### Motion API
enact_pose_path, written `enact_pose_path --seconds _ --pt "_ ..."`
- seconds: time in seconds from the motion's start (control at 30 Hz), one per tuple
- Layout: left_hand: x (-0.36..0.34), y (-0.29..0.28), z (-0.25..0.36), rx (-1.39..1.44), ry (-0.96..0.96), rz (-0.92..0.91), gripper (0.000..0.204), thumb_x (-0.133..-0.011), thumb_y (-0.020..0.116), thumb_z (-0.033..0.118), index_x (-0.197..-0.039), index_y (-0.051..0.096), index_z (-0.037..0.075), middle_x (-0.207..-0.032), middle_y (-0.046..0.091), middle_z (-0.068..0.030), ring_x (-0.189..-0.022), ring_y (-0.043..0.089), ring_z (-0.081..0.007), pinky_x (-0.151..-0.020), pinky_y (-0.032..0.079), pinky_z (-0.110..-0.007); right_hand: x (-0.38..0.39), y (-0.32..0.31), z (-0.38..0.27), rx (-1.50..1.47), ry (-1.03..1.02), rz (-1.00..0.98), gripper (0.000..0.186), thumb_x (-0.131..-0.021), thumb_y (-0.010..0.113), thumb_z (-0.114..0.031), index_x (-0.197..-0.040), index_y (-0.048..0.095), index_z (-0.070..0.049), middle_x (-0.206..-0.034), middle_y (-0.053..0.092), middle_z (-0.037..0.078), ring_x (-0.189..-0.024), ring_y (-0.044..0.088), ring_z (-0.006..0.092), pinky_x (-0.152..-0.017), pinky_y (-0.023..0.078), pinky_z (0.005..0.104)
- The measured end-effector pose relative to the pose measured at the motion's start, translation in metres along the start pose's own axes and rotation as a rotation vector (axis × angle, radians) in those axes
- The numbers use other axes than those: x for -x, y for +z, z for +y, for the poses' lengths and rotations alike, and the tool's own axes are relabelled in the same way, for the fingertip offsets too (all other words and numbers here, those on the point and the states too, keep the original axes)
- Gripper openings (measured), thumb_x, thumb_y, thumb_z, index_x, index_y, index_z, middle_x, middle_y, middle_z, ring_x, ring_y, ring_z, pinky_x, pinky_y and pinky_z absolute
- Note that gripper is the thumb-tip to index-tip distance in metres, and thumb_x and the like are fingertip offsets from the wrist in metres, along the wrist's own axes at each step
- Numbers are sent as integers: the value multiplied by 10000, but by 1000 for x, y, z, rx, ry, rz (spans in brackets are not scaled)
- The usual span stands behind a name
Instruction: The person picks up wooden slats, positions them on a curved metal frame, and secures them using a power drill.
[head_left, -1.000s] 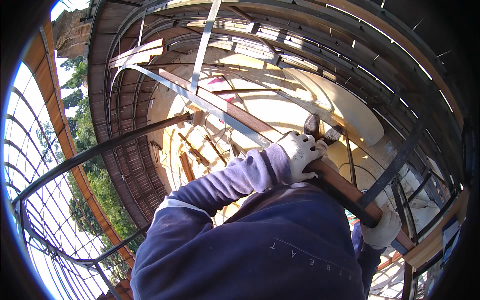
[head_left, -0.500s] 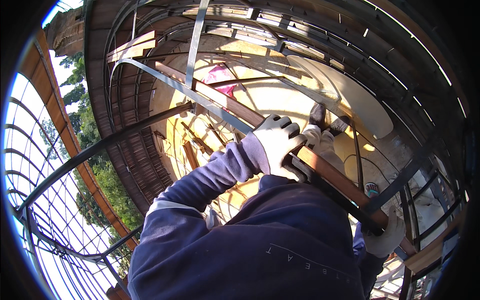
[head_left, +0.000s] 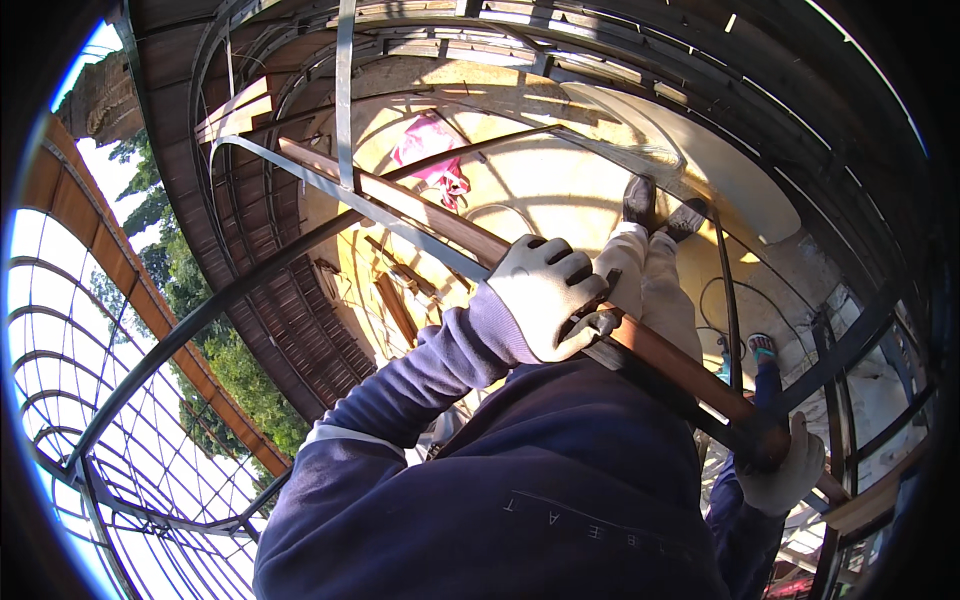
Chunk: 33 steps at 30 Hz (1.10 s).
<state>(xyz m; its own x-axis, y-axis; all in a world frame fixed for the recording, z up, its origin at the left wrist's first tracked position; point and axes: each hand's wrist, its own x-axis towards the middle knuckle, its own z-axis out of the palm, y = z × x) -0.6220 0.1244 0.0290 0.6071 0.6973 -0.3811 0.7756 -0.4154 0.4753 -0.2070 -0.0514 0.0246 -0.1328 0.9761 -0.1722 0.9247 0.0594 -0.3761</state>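
- Head view, the only one: a wooden rail [head_left: 440, 224] is seen across mid-frame, long axis diag., upper left to lower right.
- L hand [head_left: 550, 300], gloved, is placed just right of frame ctr.; its fingers are curled over the rail, which is gripped there.
- R hand [head_left: 785, 470], also gloved, is set at lower right, by the rail's dark lower part; thumb side is hidden, so whether it's closed can't be told.
- Key relation: from L hand, a long stretch of rail is pointed up-left, no hand on it; a shorter stretch is spanned btwn L & R hands, on approx. the same line. Upper-left end is nearer L hand, lower-right end nearer R.
- A grey metal strip [head_left: 405, 229] is laid alongside that up-left stretch, on its lower-left side; contact can't be told.
- At right, a flat dark bar [head_left: 840, 347] is angled down-left toward the rail, just beside R hand; whether they're joined can't be told.
- Upper mid-left, a pink cloth [head_left: 425, 150] is seen on the floor [head_left: 530, 180], well apart from both hands.
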Motion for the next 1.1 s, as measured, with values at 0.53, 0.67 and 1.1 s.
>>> enact_pose_path --seconds 0.53,0.67,1.1 --pt "1 13 2 -79 41 90 304 -883 717 352 -1026 766 89 -968 701 -83 -941 644 -316 -906 461 -464 -1 -3 12 132 -16 -12 1033 -650 795 -737 -1327 618 23 -1116 688 156 -966 662 369 -944 516 551" --pt "1 12 1 -9 20 48 310 -892 695 383 -996 765 100 -940 704 -86 -882 651 -322 -850 473 -463 0 -1 13 106 -1 -36 987 -671 803 -692 -1322 612 24 -1103 688 166 -957 667 373 -919 522 545" --pt "1 10 12 -53 35 120 280 -788 727 381 -849 718 108 -799 661 -95 -780 645 -344 -724 486 -444 3 -12 5 61 86 -17 849 -545 883 -497 -1227 678 -36 -991 689 156 -888 655 372 -844 497 506"
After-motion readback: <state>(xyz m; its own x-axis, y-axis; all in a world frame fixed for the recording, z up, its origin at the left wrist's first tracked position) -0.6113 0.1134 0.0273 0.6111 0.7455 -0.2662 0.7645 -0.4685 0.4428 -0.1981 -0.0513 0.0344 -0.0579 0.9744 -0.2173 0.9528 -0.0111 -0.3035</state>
